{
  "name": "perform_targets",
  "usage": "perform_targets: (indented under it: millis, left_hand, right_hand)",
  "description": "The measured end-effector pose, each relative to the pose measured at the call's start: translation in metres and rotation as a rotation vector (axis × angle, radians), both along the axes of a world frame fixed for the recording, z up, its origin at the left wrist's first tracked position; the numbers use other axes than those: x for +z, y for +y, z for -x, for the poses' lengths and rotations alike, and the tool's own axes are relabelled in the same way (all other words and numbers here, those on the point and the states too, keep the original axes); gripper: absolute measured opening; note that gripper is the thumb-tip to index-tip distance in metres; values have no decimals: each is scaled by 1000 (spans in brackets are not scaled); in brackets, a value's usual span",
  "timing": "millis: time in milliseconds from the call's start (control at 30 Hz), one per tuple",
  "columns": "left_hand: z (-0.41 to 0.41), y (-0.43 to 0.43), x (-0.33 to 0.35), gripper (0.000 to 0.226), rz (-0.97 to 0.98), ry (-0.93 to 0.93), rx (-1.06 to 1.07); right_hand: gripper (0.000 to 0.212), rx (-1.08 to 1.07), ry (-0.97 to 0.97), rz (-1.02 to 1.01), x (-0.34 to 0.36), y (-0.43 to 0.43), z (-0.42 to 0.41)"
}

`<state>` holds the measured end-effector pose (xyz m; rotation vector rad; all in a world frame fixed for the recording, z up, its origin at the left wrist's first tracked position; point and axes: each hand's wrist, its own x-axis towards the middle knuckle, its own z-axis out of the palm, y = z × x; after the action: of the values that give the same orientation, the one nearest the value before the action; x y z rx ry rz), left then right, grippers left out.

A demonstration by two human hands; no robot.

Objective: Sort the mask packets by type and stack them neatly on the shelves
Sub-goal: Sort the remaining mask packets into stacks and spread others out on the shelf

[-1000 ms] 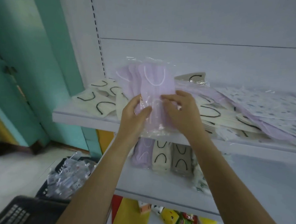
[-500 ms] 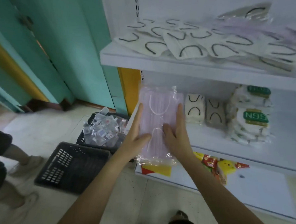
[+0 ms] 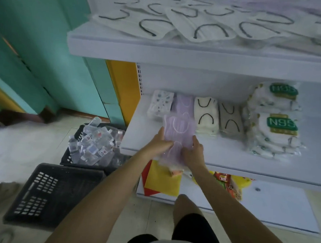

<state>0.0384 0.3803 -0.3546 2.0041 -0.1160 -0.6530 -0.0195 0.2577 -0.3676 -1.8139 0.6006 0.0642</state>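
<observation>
Both the left hand (image 3: 159,144) and right hand (image 3: 193,153) clasp lilac packets (image 3: 179,129) across the middle shelf (image 3: 247,160) lip.

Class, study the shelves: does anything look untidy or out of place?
Yes. The white masks on the top shelf lie scattered and overlapping, unlike the neat stacks on the middle shelf, at whose edge the left hand and right hand hold a purple packet.

held packet (image 3: 179,129) on middle shelf (image 3: 228,156) | before stacked row (image 3: 182,105) | crates (image 3: 55,192) left
</observation>
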Motion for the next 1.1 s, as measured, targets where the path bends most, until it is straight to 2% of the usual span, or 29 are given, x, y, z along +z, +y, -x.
perform_targets:
  millis: [133, 267, 333, 400, 467, 533, 633, 700, 767, 867, 1100]
  left_hand:
    - [-69, -42, -15, 83, 7, -189, 69]
    - [-131, -70, -30, 66, 4, -381, 160]
    - [-154, -83, -38, 58, -53, -421, 170]
    - [-171, -93, -49, 52, -162, -434, 98]
    - [-179, -99, -61, 47, -322, -423, -8]
    - [-181, -103, -72, 41, -446, -403, -41]
    - [-176, -111, -76, 43, -554, -415, -18]
    - [-175, -119, -74, 47, -584, -477, -15]
    - [-171, -124, -74, 53, -636, -566, -132]
    - [-168, -128, -77, 56, -698, -511, -288]
    - [-165, -124, -88, 52, -715, -457, -255]
  right_hand:
    - [45, 7, -97, 67, -16, -29, -72]
    - [50, 77, -246, 176, -10, -60, -131]
    - [48, 243, -195, 315, -18, -79, -154]
    - [60, 424, -91, 569, -34, -101, -176]
    - [62, 496, 61, 795, -44, -120, -187]
    - [58, 517, 190, 916, -52, -133, -187]
    - [50, 482, 269, 939, -62, -148, -181]
    - [50, 461, 257, 893, -67, -152, -178]
    - [50, 434, 212, 874, -70, -152, -176]
    - [51, 409, 206, 843, -74, -153, -174]
    - [58, 340, 238, 762, -81, -152, -167]
